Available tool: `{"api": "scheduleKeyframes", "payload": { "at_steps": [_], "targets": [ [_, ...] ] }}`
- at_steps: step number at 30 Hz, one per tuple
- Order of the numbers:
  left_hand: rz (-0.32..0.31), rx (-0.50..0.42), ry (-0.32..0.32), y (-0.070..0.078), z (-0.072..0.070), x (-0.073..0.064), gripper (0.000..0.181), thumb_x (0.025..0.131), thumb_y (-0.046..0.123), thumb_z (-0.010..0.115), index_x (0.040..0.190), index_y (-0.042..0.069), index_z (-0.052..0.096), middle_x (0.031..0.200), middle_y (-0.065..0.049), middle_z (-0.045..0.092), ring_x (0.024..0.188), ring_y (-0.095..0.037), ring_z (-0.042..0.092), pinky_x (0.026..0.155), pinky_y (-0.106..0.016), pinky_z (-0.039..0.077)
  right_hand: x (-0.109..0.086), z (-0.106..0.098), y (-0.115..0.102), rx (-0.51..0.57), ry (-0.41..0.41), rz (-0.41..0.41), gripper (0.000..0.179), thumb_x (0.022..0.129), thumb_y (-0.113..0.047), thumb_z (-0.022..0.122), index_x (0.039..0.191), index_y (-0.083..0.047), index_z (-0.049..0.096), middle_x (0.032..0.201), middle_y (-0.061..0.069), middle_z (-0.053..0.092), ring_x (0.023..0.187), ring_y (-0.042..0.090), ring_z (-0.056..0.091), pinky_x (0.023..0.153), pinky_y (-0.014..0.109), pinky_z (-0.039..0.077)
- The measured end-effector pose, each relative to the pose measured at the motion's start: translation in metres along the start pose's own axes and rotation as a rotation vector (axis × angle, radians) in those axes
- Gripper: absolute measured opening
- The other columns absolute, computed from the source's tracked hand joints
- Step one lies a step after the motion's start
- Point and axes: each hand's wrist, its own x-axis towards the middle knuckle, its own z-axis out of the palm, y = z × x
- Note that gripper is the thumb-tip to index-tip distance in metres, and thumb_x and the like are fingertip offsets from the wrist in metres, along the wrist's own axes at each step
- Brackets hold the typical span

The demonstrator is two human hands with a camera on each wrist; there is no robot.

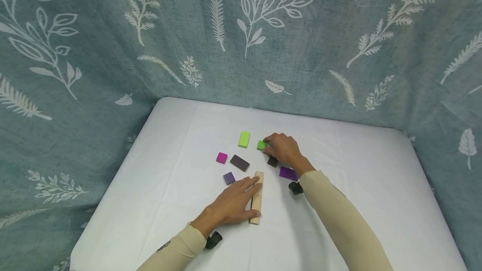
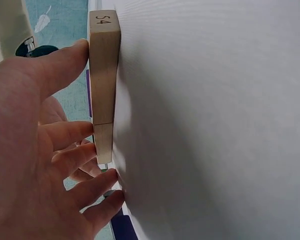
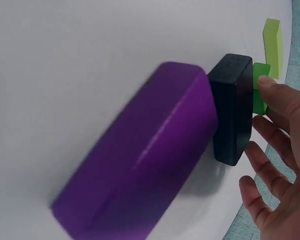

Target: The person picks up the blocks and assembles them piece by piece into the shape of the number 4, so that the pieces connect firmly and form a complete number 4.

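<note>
On a white-covered table (image 1: 361,158), seen from above, two bare hands work among small coloured blocks. The right hand (image 1: 282,147), reaching farther out, pinches a small green block (image 1: 261,145) between thumb and forefinger, its other fingers loosely spread and bent; this block sits toward the table's far side, just right of a lime block (image 1: 244,139) and near a black block (image 1: 273,161) and a purple block (image 1: 288,173). The left hand (image 1: 233,204) lies spread, thumb and fingertips resting along a pale wooden strip (image 1: 257,200), not wrapped round it. The strip is two pieces end to end, the nearer stamped with what looks like 54. The green block is probably light, stiff and hard to break; its smooth painted faces may slip a little, so opposite flat sides seem the best hold. The wood looks equally rigid, but the pieces could part at the seam, so pressing on both makes sense. No container is in view: a dark block (image 1: 239,163), a magenta block (image 1: 221,158) and a violet block (image 1: 229,178) also lie directly on the cloth.
</note>
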Motion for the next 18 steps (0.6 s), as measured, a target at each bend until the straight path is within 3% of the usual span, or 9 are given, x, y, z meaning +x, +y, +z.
{"api": "scheduleKeyframes", "payload": {
  "at_steps": [18],
  "targets": [
    [0.001, -0.004, -0.006, 0.001, -0.002, 0.002, 0.081, 0.096, 0.059, 0.059, 0.159, 0.016, 0.033, 0.166, -0.003, 0.024, 0.152, -0.024, 0.024, 0.122, -0.038, 0.022, -0.035, 0.0, -0.004, -0.01, 0.048, -0.103, 0.04, 0.091, -0.041, 0.075, 0.124, -0.017, 0.073, 0.13, 0.007, 0.066, 0.121, 0.032, 0.057, 0.1, 0.056, 0.043]
  ]
}}
